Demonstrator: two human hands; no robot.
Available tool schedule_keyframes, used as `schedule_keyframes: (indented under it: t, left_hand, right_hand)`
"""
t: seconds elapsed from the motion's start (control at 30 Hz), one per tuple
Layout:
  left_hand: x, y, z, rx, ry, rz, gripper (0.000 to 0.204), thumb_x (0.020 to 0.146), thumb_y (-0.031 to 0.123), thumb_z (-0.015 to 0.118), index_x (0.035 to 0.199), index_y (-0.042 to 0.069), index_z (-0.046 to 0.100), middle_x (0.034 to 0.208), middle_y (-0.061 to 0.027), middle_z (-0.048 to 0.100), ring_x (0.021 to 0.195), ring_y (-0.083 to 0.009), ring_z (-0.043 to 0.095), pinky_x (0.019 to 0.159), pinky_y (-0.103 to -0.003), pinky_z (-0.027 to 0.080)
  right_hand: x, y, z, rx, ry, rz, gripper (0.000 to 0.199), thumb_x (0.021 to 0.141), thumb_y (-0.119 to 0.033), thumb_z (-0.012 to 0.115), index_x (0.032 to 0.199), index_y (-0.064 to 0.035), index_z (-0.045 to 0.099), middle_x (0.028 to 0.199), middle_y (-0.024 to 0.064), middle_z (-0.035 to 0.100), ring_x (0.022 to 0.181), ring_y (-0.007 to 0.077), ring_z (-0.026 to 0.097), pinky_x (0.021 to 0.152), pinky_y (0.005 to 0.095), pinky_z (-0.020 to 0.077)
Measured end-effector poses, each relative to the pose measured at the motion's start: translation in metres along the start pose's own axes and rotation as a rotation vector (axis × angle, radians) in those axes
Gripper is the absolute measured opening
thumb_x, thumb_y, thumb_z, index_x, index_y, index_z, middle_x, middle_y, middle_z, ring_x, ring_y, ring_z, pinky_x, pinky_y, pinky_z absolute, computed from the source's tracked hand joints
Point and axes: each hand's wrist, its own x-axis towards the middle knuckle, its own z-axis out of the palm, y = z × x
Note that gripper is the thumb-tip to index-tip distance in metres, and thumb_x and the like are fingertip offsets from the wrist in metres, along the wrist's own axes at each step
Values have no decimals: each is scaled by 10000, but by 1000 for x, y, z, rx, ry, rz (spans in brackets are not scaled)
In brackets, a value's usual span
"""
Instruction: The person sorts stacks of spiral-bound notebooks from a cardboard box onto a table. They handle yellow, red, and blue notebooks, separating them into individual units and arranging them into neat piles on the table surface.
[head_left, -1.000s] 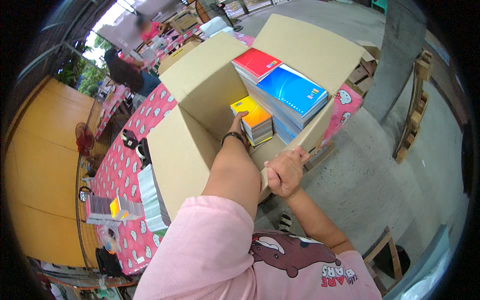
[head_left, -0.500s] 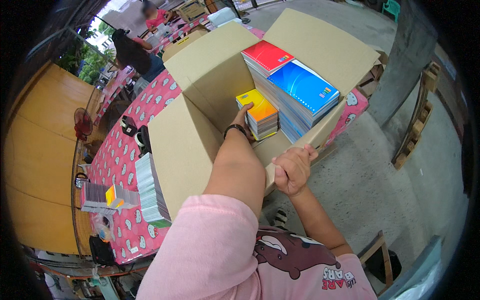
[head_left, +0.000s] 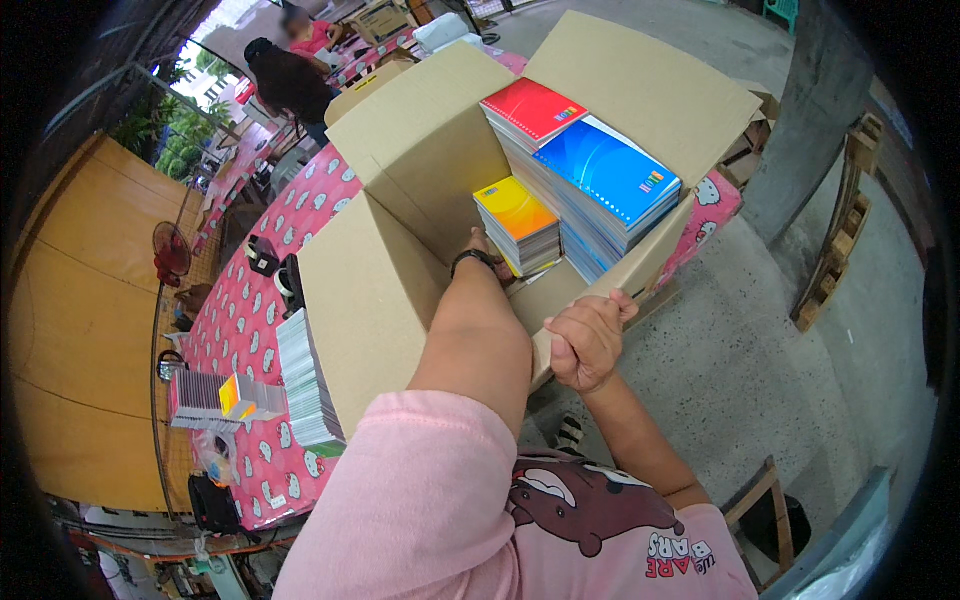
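Observation:
An open cardboard box (head_left: 410, 205) stands on the table in front of me. My left hand (head_left: 482, 256), with a dark band at the wrist, is down inside it. That hand lies against the left side of a stack of yellow-orange notebooks (head_left: 518, 222). Its fingers look spread, though some are partly hidden by the wrist and stack. Taller stacks fill the box's right side: blue notebooks (head_left: 610, 175) nearer and red notebooks (head_left: 535, 110) farther. My right hand (head_left: 588, 343) is closed around the box's near edge, at its right corner.
The table wears a pink patterned cloth (head_left: 225, 300). Left of the box are a long row of notebooks (head_left: 305, 375), smaller stacks (head_left: 205, 398) and a black tape dispenser (head_left: 288, 283). Two people (head_left: 290, 85) are at the far tables. A wooden pallet (head_left: 840, 235) leans at right.
My left hand has slid down off the top of the yellow-orange stack to its side. My right hand keeps its hold. The dark-haired person in the background has moved rightward.

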Motion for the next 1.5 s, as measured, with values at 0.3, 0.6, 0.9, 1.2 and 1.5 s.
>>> schedule_keyframes:
  t: [0.3, 0.6, 0.9, 1.2, 1.5]
  left_hand:
    - [-2, 3, 3, 65, -75, -18, 1034, 523, 845, 467, 1243, 105, 422, 1291, -117, 400, 1135, -330, 398, 913, -540, 286]
    - [-39, -2, 10, 190, -650, 81, 864, 624, 643, 605, 1280, 121, 394, 1303, -90, 419, 1190, -310, 371, 925, -563, 255]
    - [-20, -6, 22, 98, -616, 233, 636, 645, 384, 659, 1201, 130, 481, 1223, -90, 504, 1131, -299, 438, 971, -508, 265]
    - [-66, 16, 19, 474, -347, 184, 683, 591, 442, 619, 1213, 199, 474, 1290, -83, 436, 1147, -350, 351, 873, -591, 226]
    - [-122, 55, 29, 428, -398, 402, 537, 627, 410, 565, 1104, 167, 534, 1153, -72, 540, 1032, -318, 460, 871, -535, 305]
  right_hand:
    - [-3, 0, -1, -9, -19, -3, 116, 744, -208, 526, 785, -120, 589, 663, 1, 553, 678, 171, 524, 930, 368, 228]
    - [-3, 0, 0, -17, -14, 8, 113, 729, -201, 530, 775, -117, 590, 676, 5, 554, 703, 173, 523, 931, 372, 229]
    - [-2, -4, -1, 3, 24, 8, 104, 724, -174, 507, 752, -106, 581, 660, 15, 543, 685, 188, 515, 927, 373, 234]
    - [-3, 2, 10, -54, 60, -12, 97, 727, -172, 521, 764, -100, 575, 672, 26, 544, 708, 204, 516, 881, 391, 259]
    - [8, -9, 11, -105, 13, -17, 64, 731, -137, 531, 746, -77, 548, 682, 52, 515, 696, 226, 501, 833, 399, 293]
